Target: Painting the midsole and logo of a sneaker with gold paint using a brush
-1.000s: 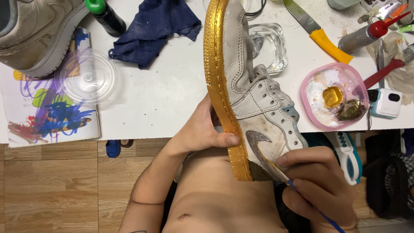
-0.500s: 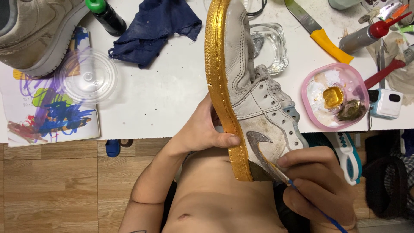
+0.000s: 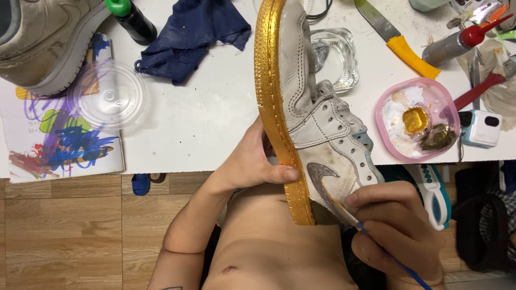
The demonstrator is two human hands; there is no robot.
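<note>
In the head view, a white sneaker (image 3: 306, 113) with a gold-painted sole stands on edge in the middle of the frame, toe toward the top, heel over the table's near edge. The left hand (image 3: 252, 161) comes up from the lower centre, forearm bent, thumb pressed on the gold sole and palm cupped around it. At lower right the right hand (image 3: 395, 231) curls its fingers tight around a thin blue-handled brush (image 3: 371, 236), tip touching the shoe's heel side. A pink paint dish (image 3: 389, 107) sits at right on the white table (image 3: 204, 123)
</note>
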